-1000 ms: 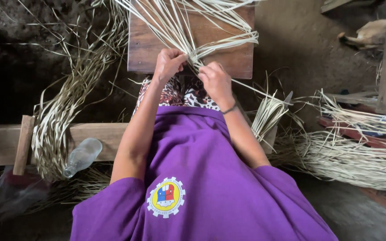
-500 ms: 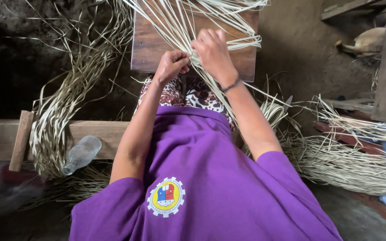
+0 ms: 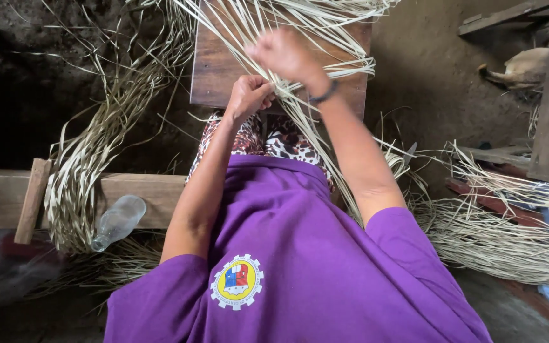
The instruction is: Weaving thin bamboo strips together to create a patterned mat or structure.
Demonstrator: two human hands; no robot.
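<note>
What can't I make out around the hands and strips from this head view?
- Right hand: motion-blurred, so its grip on the pale strips is unclear.
- Left hand: fist closed, fingertips hidden beneath.
- Woven part on the wooden board: cut off by the top edge.
- Lap: covered by the purple shirt.

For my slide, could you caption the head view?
Both hands, left hand and right hand, grip pale straw strips over a wooden board.
</note>
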